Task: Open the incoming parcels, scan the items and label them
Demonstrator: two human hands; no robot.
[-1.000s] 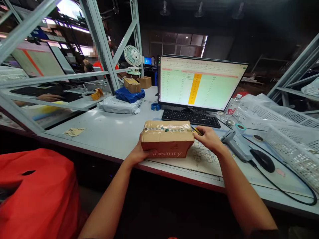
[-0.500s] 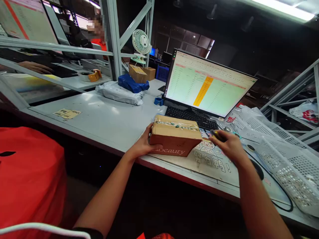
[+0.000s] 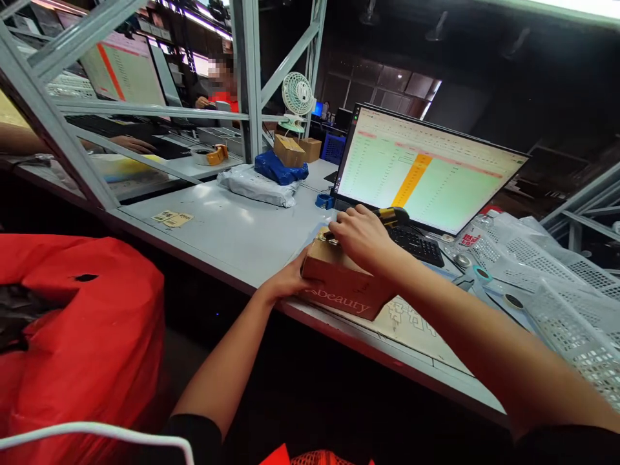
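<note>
A brown cardboard box (image 3: pixel 339 298) with "beauty" printed on its front stands at the table's front edge, with tape along its top. My left hand (image 3: pixel 289 279) is closed around the box's left side, steadying it. Across the top lies my right hand (image 3: pixel 361 234), wrapped round a black and yellow utility knife (image 3: pixel 387 217). The handle sticks out to the right of the hand, and the tip is at the taped left end of the box top. My right hand and forearm cover much of that top.
Behind the box are a keyboard (image 3: pixel 419 247) and a monitor (image 3: pixel 431 168). White plastic baskets (image 3: pixel 557 258) stand at the right. Grey and blue parcels (image 3: pixel 261 184), a tape roll (image 3: pixel 324 201) and a fan (image 3: pixel 297 97) are further left. A co-worker's hand (image 3: pixel 133 143) shows beyond the metal frame.
My right hand has moved left with the utility knife, from beside the box to its taped top. My left hand still grips the box. The view has shifted slightly left.
</note>
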